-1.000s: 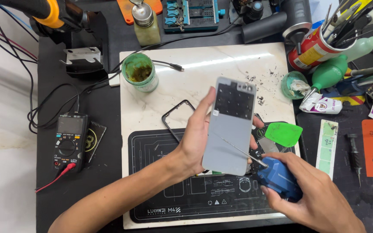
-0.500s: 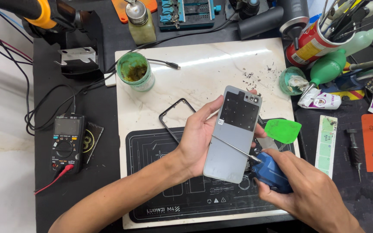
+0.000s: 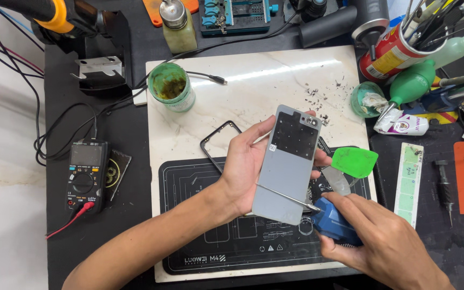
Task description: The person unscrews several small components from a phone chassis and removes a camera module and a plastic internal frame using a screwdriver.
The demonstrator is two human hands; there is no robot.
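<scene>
Head view, looking down on a repair bench. Left hand (image 3: 248, 172) grips a flat grey rectangular phone back panel (image 3: 288, 166) by its long edges, thumb on one side and fingers curled round the other, holding it tilted above the surface. Compared with the frames a moment earlier, the panel now sits slightly lower and nearer the right hand, and the thin metal blade of a blue-handled pry tool (image 3: 335, 225) now lies across the panel's lower part instead of meeting only its edge; judged from this, the separating or scraping step is under way, not finished. Right hand (image 3: 382, 241) is closed round the blue handle, fingers pressed together on it.

Surface: a pale marble slab (image 3: 264, 86) on a black bench, partly covered by a black printed work mat (image 3: 189, 182). A thin black rectangular phone frame (image 3: 214, 142) lies on slab and mat, just beside the left hand. A green plastic pry card (image 3: 355, 161) rests near the panel's right edge. Farther off: a green-rimmed round jar (image 3: 170, 86), a black digital multimeter (image 3: 85, 174) with red lead at the left, a green rubber air blower (image 3: 412, 86), and a red can of tools (image 3: 398, 48). Small dark debris is scattered on the slab. Nothing of the room beyond the bench shows.
</scene>
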